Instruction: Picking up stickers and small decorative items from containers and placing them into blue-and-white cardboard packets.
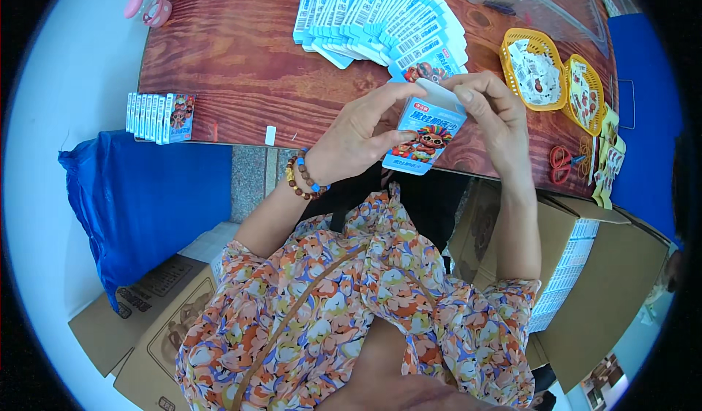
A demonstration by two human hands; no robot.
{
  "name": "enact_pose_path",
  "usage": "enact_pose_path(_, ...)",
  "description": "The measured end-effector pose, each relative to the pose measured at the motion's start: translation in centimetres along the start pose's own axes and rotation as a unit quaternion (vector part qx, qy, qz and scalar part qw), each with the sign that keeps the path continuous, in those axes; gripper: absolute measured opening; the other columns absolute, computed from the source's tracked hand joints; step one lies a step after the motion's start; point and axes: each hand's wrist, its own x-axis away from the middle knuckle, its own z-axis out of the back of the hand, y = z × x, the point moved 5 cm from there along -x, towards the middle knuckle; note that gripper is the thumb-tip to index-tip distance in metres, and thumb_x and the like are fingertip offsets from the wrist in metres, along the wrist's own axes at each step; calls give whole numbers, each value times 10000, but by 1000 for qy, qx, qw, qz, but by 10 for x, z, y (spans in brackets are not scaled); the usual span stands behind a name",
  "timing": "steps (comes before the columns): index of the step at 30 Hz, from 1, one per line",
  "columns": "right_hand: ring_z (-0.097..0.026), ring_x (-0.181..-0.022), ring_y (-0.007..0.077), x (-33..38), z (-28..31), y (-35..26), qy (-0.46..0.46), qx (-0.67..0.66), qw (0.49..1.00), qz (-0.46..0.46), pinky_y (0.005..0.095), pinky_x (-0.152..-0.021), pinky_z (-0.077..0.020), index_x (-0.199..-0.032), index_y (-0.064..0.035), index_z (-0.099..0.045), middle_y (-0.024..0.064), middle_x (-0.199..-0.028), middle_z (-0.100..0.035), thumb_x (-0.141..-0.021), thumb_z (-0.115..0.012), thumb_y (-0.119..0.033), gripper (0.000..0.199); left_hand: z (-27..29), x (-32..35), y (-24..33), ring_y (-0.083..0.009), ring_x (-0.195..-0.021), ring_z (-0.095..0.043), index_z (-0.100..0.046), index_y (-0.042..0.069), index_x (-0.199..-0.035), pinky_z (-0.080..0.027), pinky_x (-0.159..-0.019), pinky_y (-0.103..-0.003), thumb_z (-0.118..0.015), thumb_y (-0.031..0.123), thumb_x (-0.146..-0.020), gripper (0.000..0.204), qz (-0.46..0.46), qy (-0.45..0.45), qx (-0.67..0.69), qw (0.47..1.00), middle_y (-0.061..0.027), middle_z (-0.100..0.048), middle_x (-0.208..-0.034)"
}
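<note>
Between my hands, just over the table's near edge, is a small light-blue printed carton with a cartoon figure on its front. My left hand grips its left side, thumb lying across the front. At the carton's top, the thumb and fingers of my right hand pinch the raised white flap. Beyond my hands a fan of flat, overlapping blue cartons spreads over the table. To the left, a row of filled-out cartons stands upright along the table edge.
Two yellow baskets of small printed packets stand at the right. Nearby lie red-handled scissors and yellow sticker strips. A pink-lidded jar stands far left. Below are a blue bag and open cardboard boxes. A small white piece lies near the edge.
</note>
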Motion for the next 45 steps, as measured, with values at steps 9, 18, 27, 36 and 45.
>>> enact_pose_path(9,-657,-903,85,-2,-3,0,-78,26,993,-81,234,-820,-530,-1135,16,-714,46,-991,-734,-926,-658,12,216,-2,5,-8,-209,-1021,-673,-379,84,-1406,-554,-869,-366,-647,3,-914,566,-12,3,3,1000,-136,-641,-1093)
enact_pose_path(18,-691,-951,123,0,-7,-9,-86,151,984,-38,262,-853,-552,-1145,6,-725,100,-1056,-752,-925,-625,39,244,-1,6,-11,-216,-966,-686,-306,96,-1420,-557,-821,-364,-660,-29,-887,652,35,35,-5,999,-115,-623,-1025)
enact_pose_path(27,-668,-1097,182,14,-18,-9,-90,244,962,78,313,-945,-530,-1275,-24,-654,130,-1260,-681,-888,-661,45,392,0,5,-18,-218,-1148,-626,-460,106,-1453,-544,-898,-352,-669,54,-901,593,-25,30,7,999,-117,-587,-1319)
enact_pose_path(36,-710,-1027,246,16,-5,3,-76,218,962,147,323,-860,-575,-1132,-2,-710,153,-1165,-710,-818,-746,18,316,-4,6,-17,-139,-1209,-564,-415,69,-1455,-513,-999,-312,-639,-14,-932,574,-19,-19,-36,999,-55,-522,-1339)
enact_pose_path(45,-678,-1011,160,7,-15,12,-95,117,988,30,295,-872,-548,-1186,-17,-702,90,-1139,-712,-880,-697,27,309,-5,3,-27,-95,-899,-631,-455,94,-1430,-542,-717,-267,-662,-9,-909,570,34,17,72,997,-74,-627,-1088)
